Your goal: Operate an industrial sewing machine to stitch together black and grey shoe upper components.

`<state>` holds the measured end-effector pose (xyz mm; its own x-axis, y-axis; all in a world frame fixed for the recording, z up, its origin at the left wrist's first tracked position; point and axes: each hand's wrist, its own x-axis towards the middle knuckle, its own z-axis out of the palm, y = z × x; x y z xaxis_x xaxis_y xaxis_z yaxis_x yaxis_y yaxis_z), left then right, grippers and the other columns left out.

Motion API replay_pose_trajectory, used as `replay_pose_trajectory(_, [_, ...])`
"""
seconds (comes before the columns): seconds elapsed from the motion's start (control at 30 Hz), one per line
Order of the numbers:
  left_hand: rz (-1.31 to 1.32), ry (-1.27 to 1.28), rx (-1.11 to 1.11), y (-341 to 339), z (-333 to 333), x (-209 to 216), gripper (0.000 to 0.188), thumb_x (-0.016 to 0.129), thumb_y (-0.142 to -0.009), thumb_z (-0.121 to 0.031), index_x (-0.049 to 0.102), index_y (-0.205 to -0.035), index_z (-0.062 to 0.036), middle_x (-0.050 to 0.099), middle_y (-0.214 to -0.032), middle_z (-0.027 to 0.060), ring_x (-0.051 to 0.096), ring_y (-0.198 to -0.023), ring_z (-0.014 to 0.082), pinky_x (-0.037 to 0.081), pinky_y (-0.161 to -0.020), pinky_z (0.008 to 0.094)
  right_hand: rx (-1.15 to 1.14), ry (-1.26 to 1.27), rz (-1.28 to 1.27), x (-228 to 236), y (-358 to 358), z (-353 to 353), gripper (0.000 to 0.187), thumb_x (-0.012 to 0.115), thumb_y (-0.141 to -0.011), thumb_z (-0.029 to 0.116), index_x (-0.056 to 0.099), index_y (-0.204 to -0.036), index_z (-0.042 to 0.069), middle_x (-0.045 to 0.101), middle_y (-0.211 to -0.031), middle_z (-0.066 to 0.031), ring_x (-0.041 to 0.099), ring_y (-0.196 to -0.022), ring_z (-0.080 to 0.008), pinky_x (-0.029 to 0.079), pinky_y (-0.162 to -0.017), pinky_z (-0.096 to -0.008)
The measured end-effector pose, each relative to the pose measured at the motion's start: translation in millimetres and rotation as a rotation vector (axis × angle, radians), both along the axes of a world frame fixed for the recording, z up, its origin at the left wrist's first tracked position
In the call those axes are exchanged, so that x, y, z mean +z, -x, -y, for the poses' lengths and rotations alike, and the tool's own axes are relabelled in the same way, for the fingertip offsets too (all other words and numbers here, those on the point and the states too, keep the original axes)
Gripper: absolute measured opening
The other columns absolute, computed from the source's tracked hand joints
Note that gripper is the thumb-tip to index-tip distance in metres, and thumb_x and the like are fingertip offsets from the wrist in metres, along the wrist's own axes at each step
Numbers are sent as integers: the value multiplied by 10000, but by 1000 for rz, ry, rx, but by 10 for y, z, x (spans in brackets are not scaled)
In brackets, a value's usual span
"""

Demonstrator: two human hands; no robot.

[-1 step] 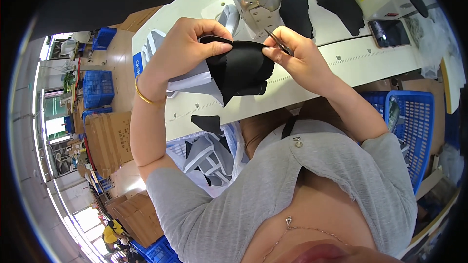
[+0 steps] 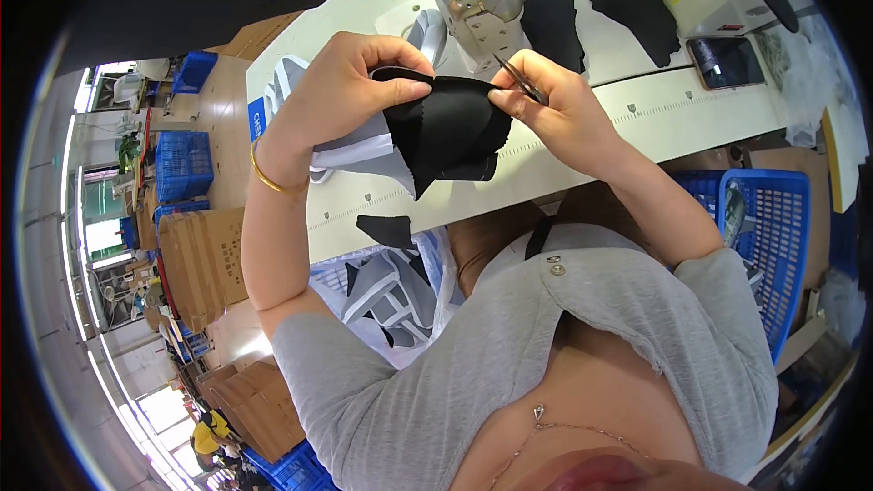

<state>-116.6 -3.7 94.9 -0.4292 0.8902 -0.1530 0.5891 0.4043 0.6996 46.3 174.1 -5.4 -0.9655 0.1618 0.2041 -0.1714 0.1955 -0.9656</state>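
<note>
My left hand (image 2: 350, 86) pinches the upper edge of a black fabric piece (image 2: 459, 132) between thumb and forefinger. Opposite it, my right hand (image 2: 555, 105) grips that same edge at its right end, fingers closed. A slim, dark pointed metal tool (image 2: 518, 77) is tucked in the right hand, its tip sticking up past the fingers; whether it is snips or tweezers I cannot tell. The black fabric hangs from both hands over the table's front edge, joined or overlapped with grey-white fabric (image 2: 364, 153) under my left wrist. Just beyond stands a sewing machine head (image 2: 491, 14).
Black cut pieces (image 2: 552, 23) lie right of the machine, with a phone (image 2: 725, 63) farther right. A small black scrap (image 2: 385, 230) sits at the table's front edge, above a lined bin of grey and black pieces (image 2: 400, 295). A blue basket (image 2: 773, 245) stands to my right.
The lower edge of the black fabric has shifted very slightly. Both hands stay in place with the same grip.
</note>
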Motion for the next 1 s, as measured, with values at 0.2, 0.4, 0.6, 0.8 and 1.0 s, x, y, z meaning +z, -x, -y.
replay_pose_trajectory(0.2, [36,0,-8,-5,-26,-1,106,714,-834,-64,701,-901,18,666,-803,-8,571,-759,43,459,-696,203,-20,24,-12,27,11,4,166,631,-949,145,568,-964,-9,585,-742,-51,542,-683,-93,454,-635,-273])
replay_pose_trajectory(0.4, [-11,-17,-5,21,-32,-8,107,704,-851,-72,697,-904,21,658,-802,-13,558,-763,40,448,-702,201,-20,29,23,54,14,-12,169,633,-948,153,586,-947,-10,595,-742,-53,552,-683,-86,458,-632,-267])
replay_pose_trajectory(0.6, [-6,-28,-19,46,-77,4,117,706,-856,-89,688,-904,16,659,-813,-12,561,-783,39,453,-720,211,-118,29,13,50,-1,60,162,630,-947,156,589,-933,-1,606,-704,-49,533,-623,-81,444,-586,-262])
replay_pose_trajectory(0.8, [149,4,-34,145,-77,63,113,727,-835,-90,692,-893,1,660,-820,-14,565,-791,40,456,-738,213,-192,39,-96,-79,45,117,161,634,-942,160,588,-925,7,600,-689,-49,525,-601,-75,429,-565,-256])
replay_pose_trajectory(1.0, [2,31,-15,-35,-79,86,113,722,-826,-55,699,-918,6,677,-854,5,592,-795,56,464,-735,204,-173,25,-135,9,53,83,248,691,-906,227,617,-987,5,630,-734,-75,563,-629,-117,456,-596,-270])
